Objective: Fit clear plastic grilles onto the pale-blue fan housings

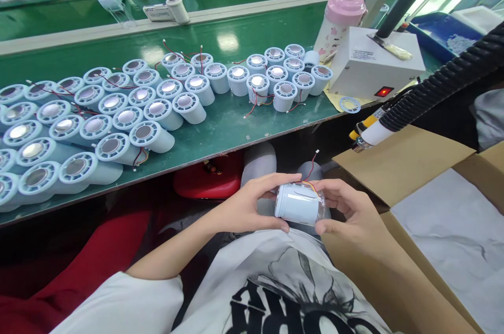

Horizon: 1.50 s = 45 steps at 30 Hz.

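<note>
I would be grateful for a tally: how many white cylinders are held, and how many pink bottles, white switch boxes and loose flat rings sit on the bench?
Held white cylinder: 1
Pink bottle: 1
White switch box: 1
Loose flat ring: 1
Total: 4

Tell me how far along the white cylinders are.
Done: hard to tell; dozens of cylinders lie wired on the bench. In hand: one cylinder, held by left hand and right hand over the lap. Left: apparently the bench lot; none shows in the box.
</note>
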Tool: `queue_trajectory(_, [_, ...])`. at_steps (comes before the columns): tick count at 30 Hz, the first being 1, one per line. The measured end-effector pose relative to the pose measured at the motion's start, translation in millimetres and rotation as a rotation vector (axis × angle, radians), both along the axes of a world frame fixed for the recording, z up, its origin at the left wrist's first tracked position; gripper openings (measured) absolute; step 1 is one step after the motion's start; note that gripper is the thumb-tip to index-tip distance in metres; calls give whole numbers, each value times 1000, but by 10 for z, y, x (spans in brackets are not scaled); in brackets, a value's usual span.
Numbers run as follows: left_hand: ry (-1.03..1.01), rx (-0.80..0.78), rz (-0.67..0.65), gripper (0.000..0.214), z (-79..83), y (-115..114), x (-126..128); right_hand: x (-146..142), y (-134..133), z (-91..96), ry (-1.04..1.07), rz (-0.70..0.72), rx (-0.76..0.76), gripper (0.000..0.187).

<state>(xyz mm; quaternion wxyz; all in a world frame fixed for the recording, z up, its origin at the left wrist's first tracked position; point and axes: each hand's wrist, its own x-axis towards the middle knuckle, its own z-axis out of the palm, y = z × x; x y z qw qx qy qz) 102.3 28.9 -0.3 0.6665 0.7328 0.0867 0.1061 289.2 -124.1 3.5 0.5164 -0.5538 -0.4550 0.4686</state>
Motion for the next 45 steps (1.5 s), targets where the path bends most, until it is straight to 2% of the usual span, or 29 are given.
queue_trajectory(12, [-59, 153, -36, 81, -20, 23, -7, 1, 36, -37, 252, -10, -209, 37])
queue_trajectory(20, [-102, 137, -51, 81, -16, 14, -14, -32, 73, -92, 377, 8, -331, 38])
queue_trajectory(30, [-104, 126, -56, 77, 27, -2, -15, -102, 120, -49, 482, 5, -440, 53])
queue_trajectory(36, [-107, 35, -60, 79, -2, -24, -16, -131, 136, -10, 555, 32, -520, 55])
queue_trajectory(45, [-117, 150, -30, 68, 30, -40, -2, -142, 125, 13, 729, 119, -713, 73])
